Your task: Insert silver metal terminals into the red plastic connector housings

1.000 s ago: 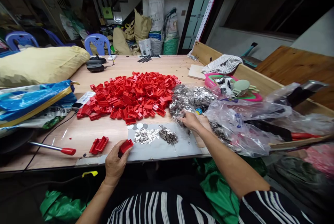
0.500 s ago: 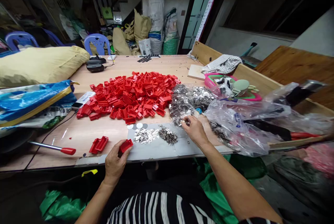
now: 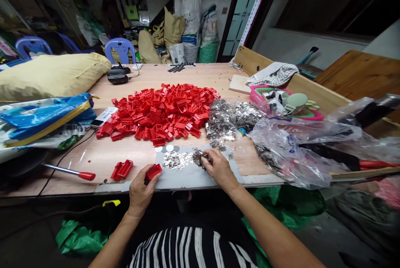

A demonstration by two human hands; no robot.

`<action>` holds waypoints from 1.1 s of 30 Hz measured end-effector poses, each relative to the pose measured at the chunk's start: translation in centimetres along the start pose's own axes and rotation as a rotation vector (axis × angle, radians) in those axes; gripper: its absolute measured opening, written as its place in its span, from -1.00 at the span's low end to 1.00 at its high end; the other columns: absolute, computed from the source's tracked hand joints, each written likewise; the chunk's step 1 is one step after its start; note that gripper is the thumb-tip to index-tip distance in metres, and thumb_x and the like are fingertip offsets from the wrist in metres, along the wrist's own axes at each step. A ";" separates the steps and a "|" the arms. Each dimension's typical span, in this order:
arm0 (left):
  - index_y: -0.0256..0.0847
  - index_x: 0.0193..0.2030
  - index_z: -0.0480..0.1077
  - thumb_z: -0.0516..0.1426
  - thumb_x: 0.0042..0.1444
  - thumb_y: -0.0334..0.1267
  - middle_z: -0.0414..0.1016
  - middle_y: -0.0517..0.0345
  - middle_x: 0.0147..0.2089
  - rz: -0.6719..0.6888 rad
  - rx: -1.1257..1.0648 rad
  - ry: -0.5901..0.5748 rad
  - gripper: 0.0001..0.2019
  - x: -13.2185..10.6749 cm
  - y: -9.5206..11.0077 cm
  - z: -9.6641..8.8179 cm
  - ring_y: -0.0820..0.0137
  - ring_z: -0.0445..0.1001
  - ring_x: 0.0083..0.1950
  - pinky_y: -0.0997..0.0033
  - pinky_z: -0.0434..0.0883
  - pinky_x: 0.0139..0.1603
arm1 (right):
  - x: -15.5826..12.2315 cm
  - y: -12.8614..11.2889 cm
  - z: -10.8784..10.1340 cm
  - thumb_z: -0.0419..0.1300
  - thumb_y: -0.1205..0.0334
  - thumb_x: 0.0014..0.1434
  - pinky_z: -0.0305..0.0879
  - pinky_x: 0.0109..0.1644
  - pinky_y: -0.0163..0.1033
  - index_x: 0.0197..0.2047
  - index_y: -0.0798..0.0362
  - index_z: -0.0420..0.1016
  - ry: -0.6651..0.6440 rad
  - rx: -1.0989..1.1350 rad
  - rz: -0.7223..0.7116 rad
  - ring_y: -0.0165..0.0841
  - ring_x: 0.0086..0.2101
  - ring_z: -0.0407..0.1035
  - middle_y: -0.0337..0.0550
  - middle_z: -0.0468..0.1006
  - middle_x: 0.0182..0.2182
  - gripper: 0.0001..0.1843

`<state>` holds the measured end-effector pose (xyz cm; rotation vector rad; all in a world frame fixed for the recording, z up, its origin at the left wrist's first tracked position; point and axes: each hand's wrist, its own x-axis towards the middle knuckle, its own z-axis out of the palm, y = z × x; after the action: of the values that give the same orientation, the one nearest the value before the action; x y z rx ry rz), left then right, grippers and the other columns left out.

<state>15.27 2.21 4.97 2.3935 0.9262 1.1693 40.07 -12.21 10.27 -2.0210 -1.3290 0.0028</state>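
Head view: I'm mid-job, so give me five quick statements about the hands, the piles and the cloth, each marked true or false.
1. The left hand holds a red box. True.
2. The bright pile lies left of the dark pile. True.
3. The right hand is at the red heap. False: it is at the dark pile.
4. The red heap is nearer the person than the bright pile. False: it is farther away.
5. The cloth is striped. True.
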 end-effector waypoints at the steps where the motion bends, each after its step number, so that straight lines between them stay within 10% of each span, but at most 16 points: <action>1: -0.22 0.03 0.36 0.18 0.14 -0.11 0.57 0.00 -0.08 0.000 0.001 0.001 -0.64 0.0 0.0 0.0 0.26 0.56 -0.09 0.29 0.48 -0.08 | 0.0 0.3 0.2 0.06 0.27 0.24 0.33 -0.05 -0.17 -0.12 0.06 0.43 -0.007 -0.015 -0.010 -0.27 -0.22 0.40 -0.07 0.46 -0.22 -0.82; 18: -0.21 0.04 0.36 0.18 0.14 -0.14 0.56 -0.01 -0.06 -0.020 -0.014 -0.016 -0.64 0.1 -0.1 -0.1 0.25 0.55 -0.07 0.28 0.47 -0.06 | 1.5 3.0 -1.6 0.07 0.17 0.25 0.35 0.00 -0.09 0.02 0.04 0.42 -0.138 -0.044 -0.052 -0.20 -0.09 0.42 -0.01 0.50 -0.08 -0.70; 33: -0.20 0.05 0.36 0.17 0.14 -0.12 0.56 0.00 -0.06 -0.019 -0.018 -0.023 -0.64 0.0 -0.1 0.0 0.25 0.56 -0.08 0.28 0.48 -0.07 | 0.0 6.5 -7.3 0.11 0.06 0.17 0.31 -0.30 -0.20 -0.19 0.05 0.35 0.437 -0.186 0.186 -0.36 -0.50 0.28 -0.10 0.45 -0.31 -0.76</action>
<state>15.22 2.32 4.94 2.3737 0.9249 1.1358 47.95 -17.67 12.20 -2.1345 -0.8915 -0.4662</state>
